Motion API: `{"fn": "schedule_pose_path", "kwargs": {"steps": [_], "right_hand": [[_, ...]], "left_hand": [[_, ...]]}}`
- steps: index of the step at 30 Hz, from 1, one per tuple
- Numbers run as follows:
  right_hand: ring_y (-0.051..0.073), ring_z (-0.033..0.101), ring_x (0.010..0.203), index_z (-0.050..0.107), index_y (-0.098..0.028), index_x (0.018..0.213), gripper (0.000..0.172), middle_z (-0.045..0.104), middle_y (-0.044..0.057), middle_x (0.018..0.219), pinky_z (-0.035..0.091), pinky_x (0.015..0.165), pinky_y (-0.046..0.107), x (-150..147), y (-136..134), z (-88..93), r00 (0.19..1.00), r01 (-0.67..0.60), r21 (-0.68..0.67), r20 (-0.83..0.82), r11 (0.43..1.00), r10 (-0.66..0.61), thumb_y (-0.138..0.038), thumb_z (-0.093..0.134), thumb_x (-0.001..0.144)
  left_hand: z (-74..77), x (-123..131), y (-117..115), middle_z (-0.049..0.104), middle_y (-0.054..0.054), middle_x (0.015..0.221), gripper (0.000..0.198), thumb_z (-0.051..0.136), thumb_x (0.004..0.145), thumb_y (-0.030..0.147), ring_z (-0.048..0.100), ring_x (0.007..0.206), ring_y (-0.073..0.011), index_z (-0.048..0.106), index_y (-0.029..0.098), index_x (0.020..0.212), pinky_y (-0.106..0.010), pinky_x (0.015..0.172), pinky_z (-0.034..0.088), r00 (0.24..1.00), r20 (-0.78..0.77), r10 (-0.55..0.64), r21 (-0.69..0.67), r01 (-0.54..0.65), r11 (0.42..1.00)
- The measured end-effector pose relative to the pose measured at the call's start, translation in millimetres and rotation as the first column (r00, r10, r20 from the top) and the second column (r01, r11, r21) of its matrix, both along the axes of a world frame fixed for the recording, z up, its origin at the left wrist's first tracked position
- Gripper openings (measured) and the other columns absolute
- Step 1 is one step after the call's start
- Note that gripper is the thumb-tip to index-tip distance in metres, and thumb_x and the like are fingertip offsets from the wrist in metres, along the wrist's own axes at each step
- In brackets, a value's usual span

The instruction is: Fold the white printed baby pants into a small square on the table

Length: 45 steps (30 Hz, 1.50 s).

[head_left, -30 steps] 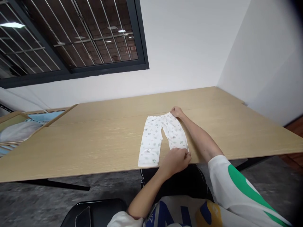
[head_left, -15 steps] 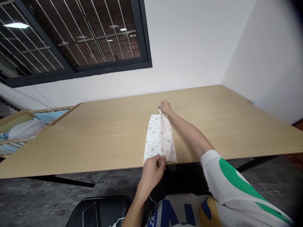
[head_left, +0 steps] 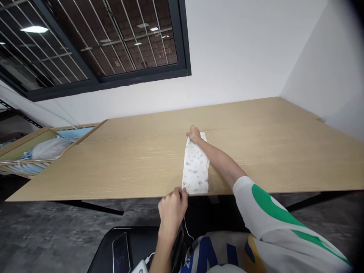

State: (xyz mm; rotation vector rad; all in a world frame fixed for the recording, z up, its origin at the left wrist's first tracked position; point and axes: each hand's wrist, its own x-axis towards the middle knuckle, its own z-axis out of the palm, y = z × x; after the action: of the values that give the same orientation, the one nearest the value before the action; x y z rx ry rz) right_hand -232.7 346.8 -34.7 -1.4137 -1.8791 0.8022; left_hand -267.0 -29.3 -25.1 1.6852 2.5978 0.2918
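A white cloth with a small printed pattern (head_left: 196,170) lies folded into a narrow strip on the wooden table, its near end at the front edge. My left hand (head_left: 173,206) is closed, with thumb and fingers pinching the near left corner of the cloth. At the far end, my right hand (head_left: 194,134) is closed on the far left corner, its fingers partly hidden behind the hand. My right forearm crosses over part of the cloth's right side, where a small bit of fabric sticks out.
The wooden table (head_left: 136,167) runs to the wall below a barred window (head_left: 119,38). At left stands a wooden crib (head_left: 25,146) with light blue bedding. Below the front edge, a black chair (head_left: 148,235) holds a phone (head_left: 121,253) and a white charger with a cable.
The right part of the cloth has been folded over to the left, so the cloth is narrower. Both hands have moved to its left corners. The camera view has shifted slightly left.
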Motion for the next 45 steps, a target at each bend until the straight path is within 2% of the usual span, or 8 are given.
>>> {"fn": "schedule_pose_path", "kwargs": {"steps": [3,8,10,12,15,19,31,45], "right_hand": [[0.031,0.067,0.109,0.062,-0.018,0.115,0.024,0.069,0.015,0.111,0.054,0.095,0.045,1,-8,7.2,0.998,-0.061,0.061,-0.007,0.996,0.062,-0.028,0.061,0.094],[0.024,0.067,0.109,0.063,-0.019,0.117,0.021,0.071,0.011,0.117,0.053,0.099,0.04,13,-67,18.4,0.948,-0.313,0.183,-0.003,0.932,0.319,-0.032,0.057,0.1],[0.025,0.065,0.119,0.06,-0.017,0.13,0.037,0.066,0.016,0.134,0.051,0.105,0.044,25,-110,18.8,0.82,-0.561,0.243,0.032,0.791,0.571,-0.042,0.054,0.104],[0.027,0.056,0.138,0.051,-0.019,0.148,0.052,0.055,0.016,0.153,0.045,0.115,0.047,42,-156,16.6,0.6,-0.79,0.23,0.102,0.568,0.793,-0.05,0.05,0.106],[0.023,0.028,0.158,0.041,-0.023,0.161,0.058,0.036,0.01,0.169,0.024,0.13,0.044,68,-212,8.6,0.327,-0.932,0.217,0.163,0.289,0.931,-0.048,0.046,0.108],[0.019,0.017,0.161,0.038,-0.024,0.164,0.059,0.027,0.006,0.172,0.016,0.133,0.037,89,-238,-7.6,0.186,-0.971,0.19,0.197,0.148,0.963,-0.04,0.047,0.108],[0.028,0.026,0.159,0.044,-0.016,0.16,0.055,0.033,0.015,0.168,0.021,0.13,0.051,93,-189,-32.3,0.307,-0.946,0.246,0.461,0.213,0.833,-0.037,0.047,0.109],[0.026,0.021,0.16,0.055,-0.026,0.153,0.055,0.032,0.006,0.17,0.012,0.131,0.048,63,-59,-35.1,0.544,-0.819,0.093,0.437,0.566,0.716,-0.05,0.05,0.104]], "left_hand": [[-7.2,5,-6,0.07,-0.005,0.072,0.036,0.05,0.104,0.045,0.068,0.073,-0.0245,0.067,0.021,0.084,-0.033,0.07,0.039,0.997,-0.075,-0.032,0.247,0.049,0.968],[-23.6,26,-8,0.073,-0.012,0.116,0.026,0.055,0.103,0.034,0.066,0.106,-0.0269,0.067,0.017,0.119,-0.038,0.09,0.048,0.926,-0.183,-0.331,0.439,0.378,0.815],[-33.1,38,-8,0.068,-0.015,0.133,0.037,0.056,0.102,0.031,0.062,0.121,-0.0294,0.061,0.014,0.134,-0.041,0.099,0.048,0.892,-0.225,-0.392,0.423,0.452,0.786],[-44.6,49,-9,0.062,-0.02,0.143,0.047,0.057,0.101,0.032,0.056,0.132,-0.0345,0.055,0.009,0.142,-0.046,0.105,0.047,0.877,-0.27,-0.396,0.401,0.477,0.782],[-63.9,59,-13,0.066,-0.024,0.132,0.051,0.062,0.097,0.037,0.061,0.123,-0.0401,0.059,0.006,0.138,-0.052,0.099,0.051,0.881,-0.316,-0.353,0.375,0.458,0.806],[-82.7,64,-18,0.071,-0.024,0.108,0.04,0.063,0.095,0.039,0.067,0.105,-0.0393,0.071,0.006,0.117,-0.055,0.091,0.055,0.866,-0.399,-0.3,0.368,0.451,0.813],[-71.4,75,-18,0.052,-0.026,0.154,0.053,0.062,0.097,0.029,0.039,0.152,-0.0441,0.057,0.011,0.147,-0.062,0.115,0.043,0.935,-0.228,-0.271,0.264,0.327,0.907],[-75.5,76,-18,0.044,-0.024,0.162,0.052,0.059,0.098,0.025,0.04,0.151,-0.0441,0.055,0.013,0.149,-0.059,0.113,0.047,0.929,-0.273,-0.248,0.273,0.322,0.907]]}}
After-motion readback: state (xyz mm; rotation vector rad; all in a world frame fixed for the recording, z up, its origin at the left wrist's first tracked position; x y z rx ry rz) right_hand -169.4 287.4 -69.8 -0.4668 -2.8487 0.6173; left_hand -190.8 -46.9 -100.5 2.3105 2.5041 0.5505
